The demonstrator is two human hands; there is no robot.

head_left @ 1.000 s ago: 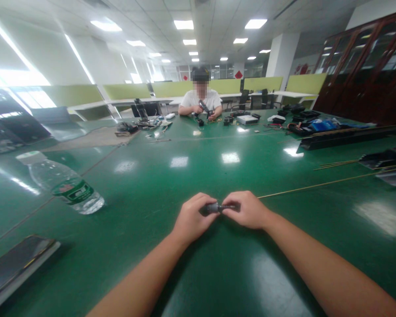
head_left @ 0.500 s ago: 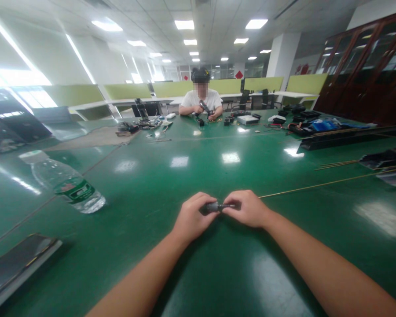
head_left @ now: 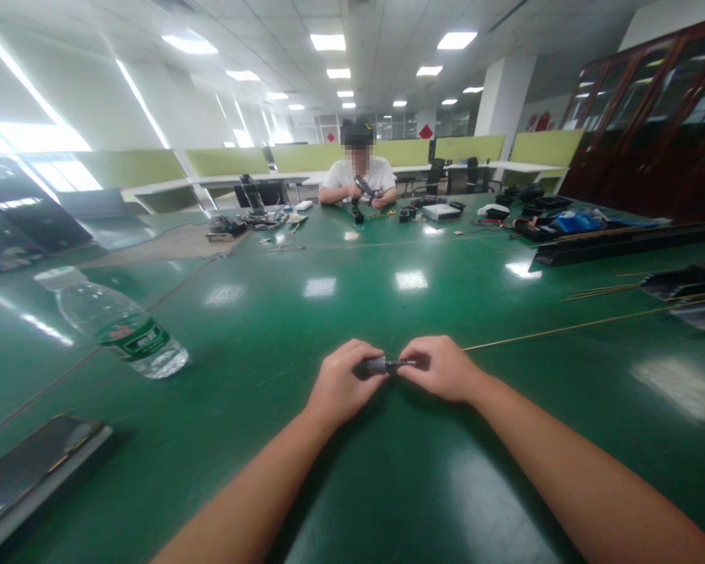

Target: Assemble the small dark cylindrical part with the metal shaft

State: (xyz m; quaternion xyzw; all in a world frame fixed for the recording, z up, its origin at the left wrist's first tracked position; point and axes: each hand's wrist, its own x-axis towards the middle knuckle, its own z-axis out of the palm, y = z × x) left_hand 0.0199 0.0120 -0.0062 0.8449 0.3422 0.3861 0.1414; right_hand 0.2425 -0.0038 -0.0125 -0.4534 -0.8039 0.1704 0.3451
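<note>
My left hand (head_left: 344,381) is closed round a small grey and black cylinder (head_left: 377,365), its fingers and thumb covering the left part. A thin dark shaft (head_left: 400,363) sticks out of the cylinder's right end. My right hand (head_left: 440,368) pinches that shaft between thumb and fingers, so its far end is hidden. Both hands are low over the green table (head_left: 352,486), almost touching each other. From behind my right hand a thin brass-coloured rod (head_left: 540,338) runs off to the right; whether the hand touches it, I cannot tell.
A clear water bottle (head_left: 117,325) leans at the left, above a dark flat tray-like thing (head_left: 41,462). Across the table a person (head_left: 358,176) in a white shirt holds a dark tool. Black channels (head_left: 623,244), more rods and assorted parts lie along the right and far side.
Almost nothing differs. Both hands keep their hold on the cylinder and its shaft, shifted very slightly upward in view.
</note>
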